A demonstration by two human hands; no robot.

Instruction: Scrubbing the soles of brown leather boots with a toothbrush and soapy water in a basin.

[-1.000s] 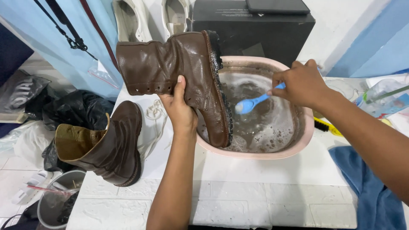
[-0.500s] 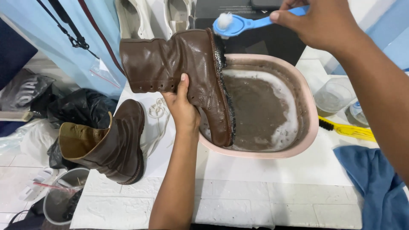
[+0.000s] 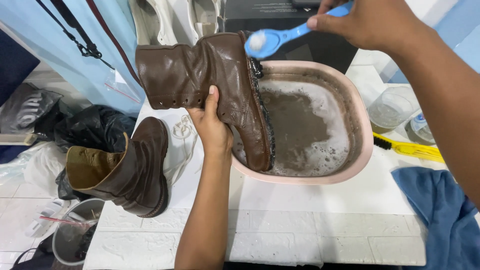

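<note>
So, head view only: left hand (image 3: 212,125) grips a brown leather boot (image 3: 210,80) from below, thumb up on the side of the upper, fingers wrapped behind it; the boot lies on its side, sole facing right, toe end down inside the pink basin (image 3: 362,150), shaft sticking out to the left past the rim. Right hand (image 3: 372,22) is closed around the handle of a blue brush (image 3: 275,40), soapy white foam on the bristle head, which sits at the heel end of the boot's sole, touching or just off it, hard to tell. Basin holds murky brown water with white suds along the edges. A second brown boot (image 3: 125,170) stands on the left part of the white table (image 3: 320,225), tan lining showing, well apart from both hands, with a white lace (image 3: 182,132) next to it. Right of the basin: a yellow brush (image 3: 410,149) with black bristles, a clear plastic cup (image 3: 390,107), and a blue cloth (image 3: 445,210) at the table's right edge. Black plastic bags (image 3: 85,127) lie on the floor to the left, a small grey bin (image 3: 70,237) below them.
</note>
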